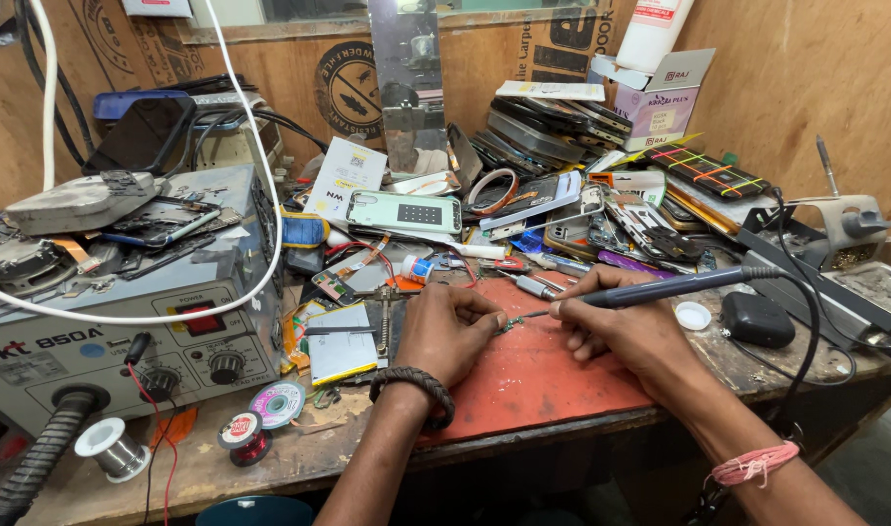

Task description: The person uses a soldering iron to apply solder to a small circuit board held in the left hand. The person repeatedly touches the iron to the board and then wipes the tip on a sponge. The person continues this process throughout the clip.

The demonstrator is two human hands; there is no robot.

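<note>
Head view. Right hand (616,331) closed in a pen grip around soldering iron (660,287), thumb and forefinger pinched near the front of the barrel, presumably for fine control of the tip. Long axis of iron running nearly level, slightly down toward the tip; tip pointing to the person's left, cord end trailing right and up past the knuckles. Tip resting on, or just above, small green part (509,322); contact too fine to confirm. Left hand (445,331) curled, fingers (484,314) folded down against the part, seemingly pinning it flat; exact grip hidden under the knuckles. Part lying between the two sets of fingertips, on red work mat (533,375), likely laid as a heat-safe surface. Braided band on left wrist, pink thread on right.

Beyond the fingers: heap of phone shells and frames (582,209). Left of the left hand: flat silver battery (340,351), then grey rework station (124,321) with solder spools (260,419) in front. Right of the right hand: white cap (693,315) and black case (757,319).
</note>
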